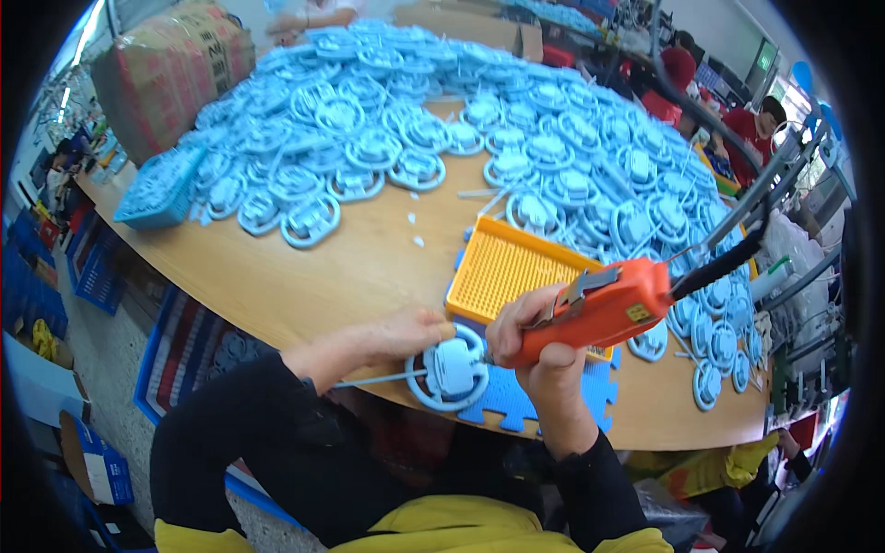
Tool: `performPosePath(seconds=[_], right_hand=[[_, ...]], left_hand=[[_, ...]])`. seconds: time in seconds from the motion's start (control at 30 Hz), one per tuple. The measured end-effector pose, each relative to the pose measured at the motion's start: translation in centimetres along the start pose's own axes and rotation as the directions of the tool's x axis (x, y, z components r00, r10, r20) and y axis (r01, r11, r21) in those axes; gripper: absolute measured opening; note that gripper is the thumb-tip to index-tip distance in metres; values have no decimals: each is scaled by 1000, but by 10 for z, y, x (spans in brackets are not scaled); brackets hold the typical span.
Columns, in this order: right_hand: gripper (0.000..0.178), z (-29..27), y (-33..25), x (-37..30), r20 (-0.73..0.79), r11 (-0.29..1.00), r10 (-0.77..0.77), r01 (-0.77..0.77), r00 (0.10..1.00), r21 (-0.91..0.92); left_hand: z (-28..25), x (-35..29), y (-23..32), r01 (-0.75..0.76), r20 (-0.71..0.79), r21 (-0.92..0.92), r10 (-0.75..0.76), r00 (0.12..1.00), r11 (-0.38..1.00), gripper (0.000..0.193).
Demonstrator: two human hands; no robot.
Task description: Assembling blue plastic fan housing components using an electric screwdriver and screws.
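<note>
My right hand (544,350) is wrapped round an orange electric screwdriver (608,313) with a black cord at its rear. The screwdriver points left, its tip at the right edge of a light-blue plastic ring-shaped part (452,370) with a boxy centre. My left hand (406,334) closes its fingers on the upper left rim of this part. A thin pale-blue strip (373,379) sticks out from the part to the left. Beneath and beside the part lies a blue foam mat (521,403) with jigsaw edges. Behind the screwdriver is a yellow-orange basket (458,288), partly hidden by my right hand.
Many similar light-blue parts (369,147) are heaped over the far and right table (267,295). A blue basket (159,217) stands at the table's left edge, near a large taped bundle (175,78). Metal tubing (779,184) rises at right. Other people work beyond the table.
</note>
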State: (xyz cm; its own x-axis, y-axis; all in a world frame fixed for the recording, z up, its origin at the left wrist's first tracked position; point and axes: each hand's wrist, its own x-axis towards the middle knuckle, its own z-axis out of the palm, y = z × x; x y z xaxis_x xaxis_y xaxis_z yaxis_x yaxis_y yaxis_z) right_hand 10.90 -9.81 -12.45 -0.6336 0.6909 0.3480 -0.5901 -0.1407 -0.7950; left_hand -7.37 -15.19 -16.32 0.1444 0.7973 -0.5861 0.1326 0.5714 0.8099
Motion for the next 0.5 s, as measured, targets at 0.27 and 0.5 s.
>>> performPosePath(seconds=[0.27, 0.5], right_hand=[[70, -42, -74, -15, -45, 892, -314, 278, 948, -356], [70, -87, -99, -9, -187, 893, -356, 274, 916, -358]], left_hand=[[-90, -146, -19, 50, -411, 444, 153, 899, 895, 37], [-120, -167, -36, 230, -357, 907, 355, 864, 354, 60]])
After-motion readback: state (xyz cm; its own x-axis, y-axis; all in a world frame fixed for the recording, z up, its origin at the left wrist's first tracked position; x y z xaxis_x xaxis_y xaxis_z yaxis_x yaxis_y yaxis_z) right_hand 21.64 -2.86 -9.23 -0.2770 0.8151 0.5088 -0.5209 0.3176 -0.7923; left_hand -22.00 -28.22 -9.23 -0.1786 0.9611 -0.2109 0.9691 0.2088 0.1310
